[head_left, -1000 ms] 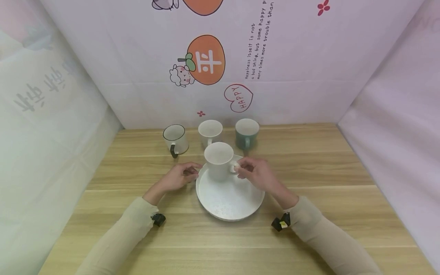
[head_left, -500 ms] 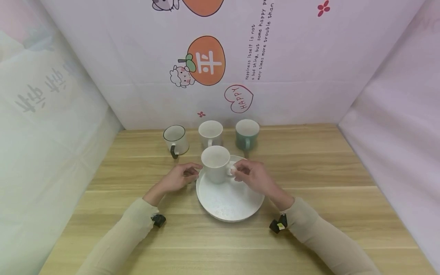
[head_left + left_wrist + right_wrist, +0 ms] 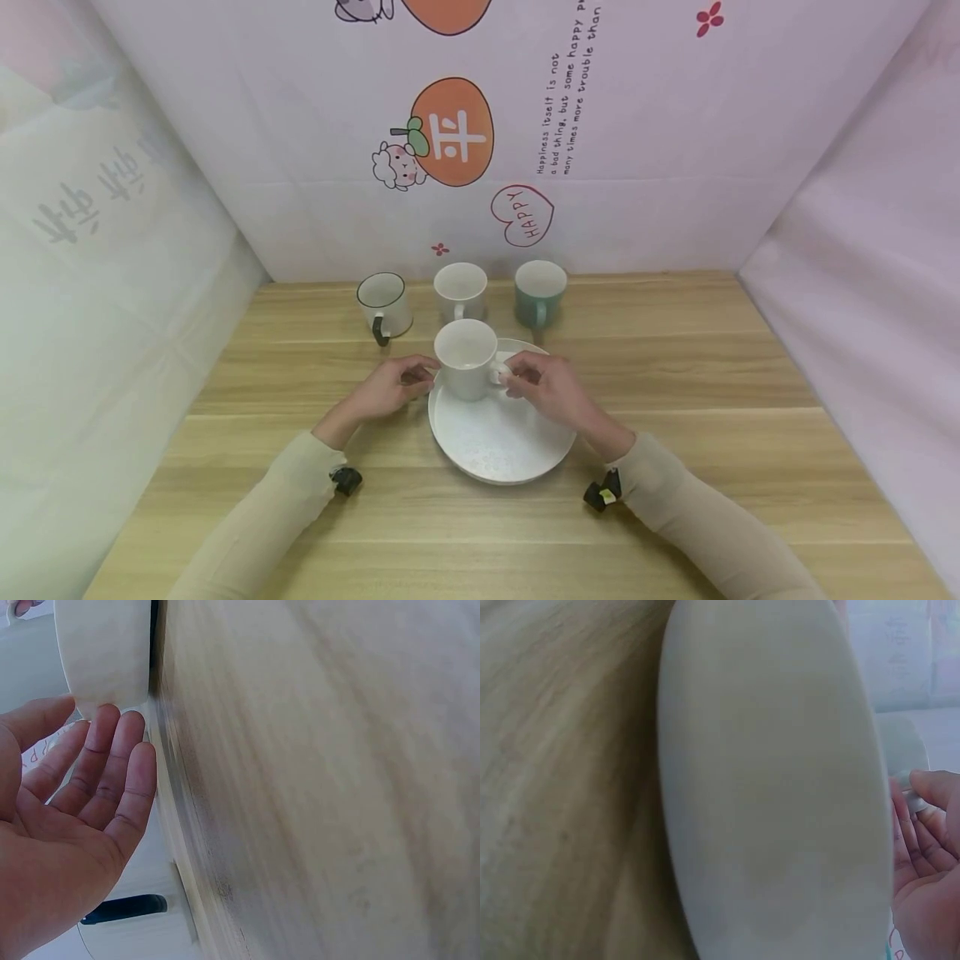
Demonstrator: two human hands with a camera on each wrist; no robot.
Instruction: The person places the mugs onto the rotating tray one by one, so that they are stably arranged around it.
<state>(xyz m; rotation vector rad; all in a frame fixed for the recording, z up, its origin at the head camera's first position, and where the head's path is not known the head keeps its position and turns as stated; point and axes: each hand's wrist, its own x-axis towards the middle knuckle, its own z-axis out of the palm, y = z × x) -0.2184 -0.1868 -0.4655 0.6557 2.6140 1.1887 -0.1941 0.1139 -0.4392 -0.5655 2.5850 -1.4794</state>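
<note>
Mug (image 3: 467, 377) looks stiff, probably breakable, best taken by its handle (image 3: 499, 367), which right hand (image 3: 549, 388) pinches; left hand (image 3: 387, 387) lies relaxed.

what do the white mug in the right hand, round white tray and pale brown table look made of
White cylindrical mug: probably glazed ceramic, smooth with a faint sheen. Round white tray: ceramic or hard plastic, unclear; smooth surface, raised rim. Pale brown table: wood or laminate, low sheen, by its streaked grain.

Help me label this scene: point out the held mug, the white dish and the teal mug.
Held mug (image 3: 467, 381), head view, outer wall.
White dish (image 3: 504, 437), head view, bare flat middle.
Teal mug (image 3: 553, 306), head view, outer wall.
</note>
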